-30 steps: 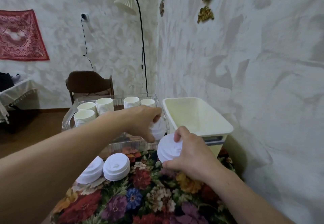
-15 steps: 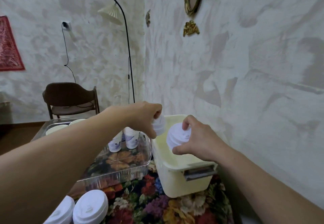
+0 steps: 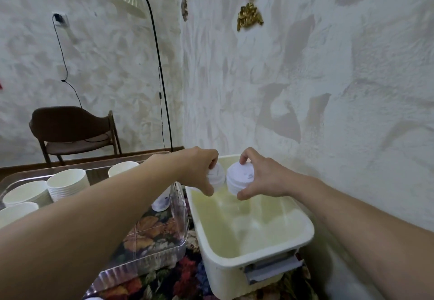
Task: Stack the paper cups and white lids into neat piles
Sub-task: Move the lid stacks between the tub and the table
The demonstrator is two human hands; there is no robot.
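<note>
My left hand (image 3: pixel 199 170) grips a small stack of white lids (image 3: pixel 217 176) between thumb and fingers. My right hand (image 3: pixel 260 175) grips a second stack of white lids (image 3: pixel 239 178), its top face turned towards me. Both stacks hang side by side, almost touching, over the far end of the cream plastic tub (image 3: pixel 307 234). Stacks of white paper cups (image 3: pixel 68 183) stand in the clear plastic tray (image 3: pixel 180 236) to the left; one patterned cup (image 3: pixel 162 202) shows under my left forearm.
The tub and tray sit side by side on a floral tablecloth (image 3: pixel 187 276), hard against a textured wall on the right. Beyond the table stand a brown chair (image 3: pixel 70 130) and a black floor lamp (image 3: pixel 162 76).
Both hands have carried their lid stacks from above the tablecloth up and forward over the tub, and drawn closer together. The view has shifted right, away from the lids lying on the cloth.
</note>
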